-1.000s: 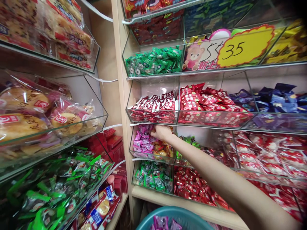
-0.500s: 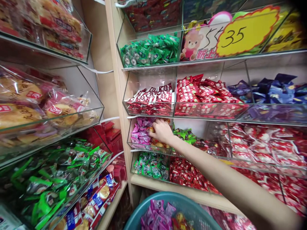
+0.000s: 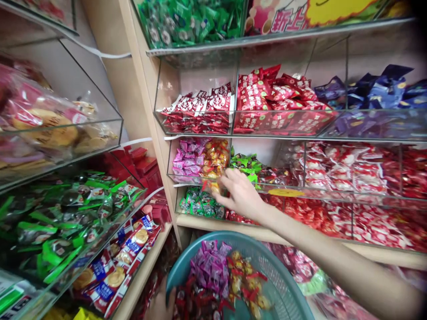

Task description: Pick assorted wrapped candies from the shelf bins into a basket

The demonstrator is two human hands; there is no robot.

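My right hand (image 3: 238,193) is in front of the shelf bins, pinching a gold and red wrapped candy (image 3: 212,186) between thumb and fingers. Behind it, one bin holds purple candies (image 3: 187,158) beside gold-wrapped ones (image 3: 216,155). Below is a teal basket (image 3: 280,262) containing purple candies (image 3: 213,266), gold and red candies (image 3: 248,282) and dark red ones (image 3: 196,300). At the basket's left rim is my left hand (image 3: 162,304), blurred, its fingers curled against the edge.
Green-wrapped snacks (image 3: 66,218) and bagged pastries (image 3: 50,124) fill the left shelves. Clear bins hold red packets (image 3: 276,100), blue packets (image 3: 383,91) and red-white candies (image 3: 347,169). A wooden upright (image 3: 143,89) divides the two shelf units.
My right hand has left the bin and come down toward the basket with the gold candy. My left hand has come into view. The view has tilted down, showing more of the basket.
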